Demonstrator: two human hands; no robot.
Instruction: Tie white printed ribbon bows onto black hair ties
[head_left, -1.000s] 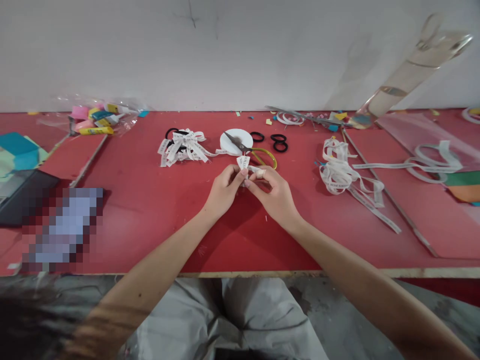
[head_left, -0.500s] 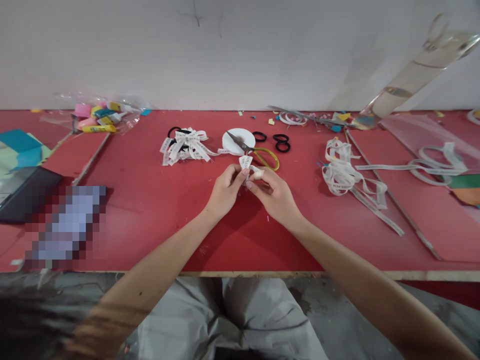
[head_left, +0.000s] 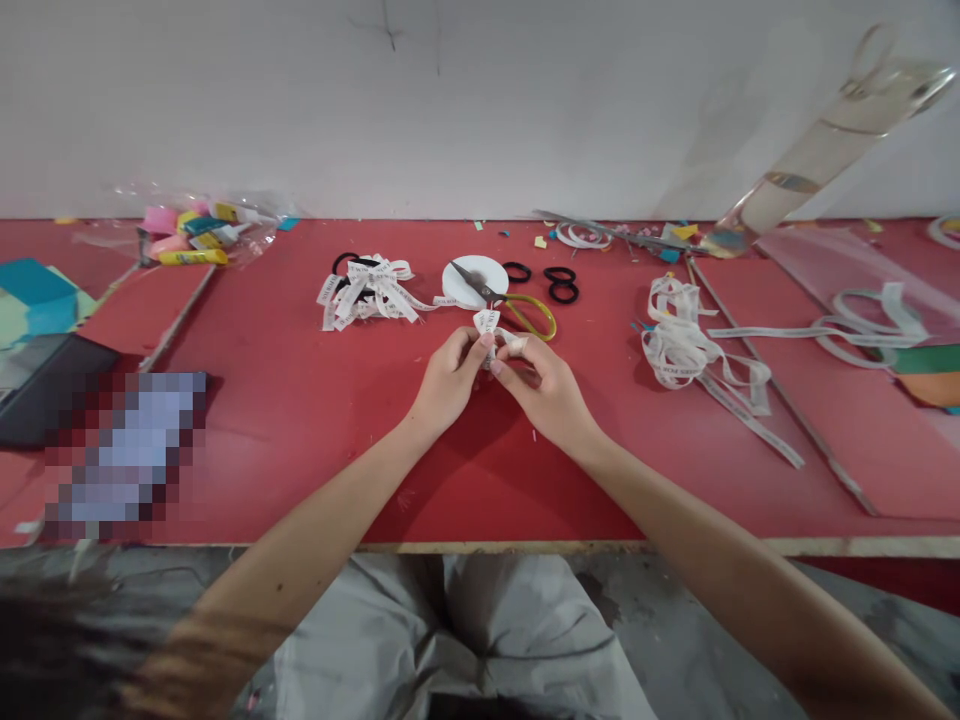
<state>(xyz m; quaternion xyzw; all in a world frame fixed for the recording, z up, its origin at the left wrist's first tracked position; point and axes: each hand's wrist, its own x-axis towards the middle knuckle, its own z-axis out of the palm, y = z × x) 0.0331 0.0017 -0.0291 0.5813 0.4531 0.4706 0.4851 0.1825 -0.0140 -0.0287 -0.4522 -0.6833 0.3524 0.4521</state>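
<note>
Between my fingertips is a white printed ribbon [head_left: 486,321], folded into a loop that stands up above my thumbs. My left hand [head_left: 453,375] pinches it from the left. From the right, my right hand [head_left: 546,388] holds the same ribbon between thumb and fingers; a pale wrap shows on one finger. Part of the ribbon is hidden by the fingers. Just beyond lie scissors [head_left: 531,312] with yellow handles, their blades over a white ribbon spool [head_left: 480,275]. To the left of the spool is a pile of ribbon bows [head_left: 371,290] with black bands.
Black hair ties [head_left: 561,285] lie right of the spool. A loose heap of ribbon [head_left: 675,340] sits farther right. A tilted clear bottle [head_left: 795,180] stands at the back right. At left are a phone [head_left: 135,445] and a plastic bag of colourful items [head_left: 199,235].
Both hands stay nearly in place on the ribbon. The whole view has shifted very slightly, with things appearing a little farther left.
</note>
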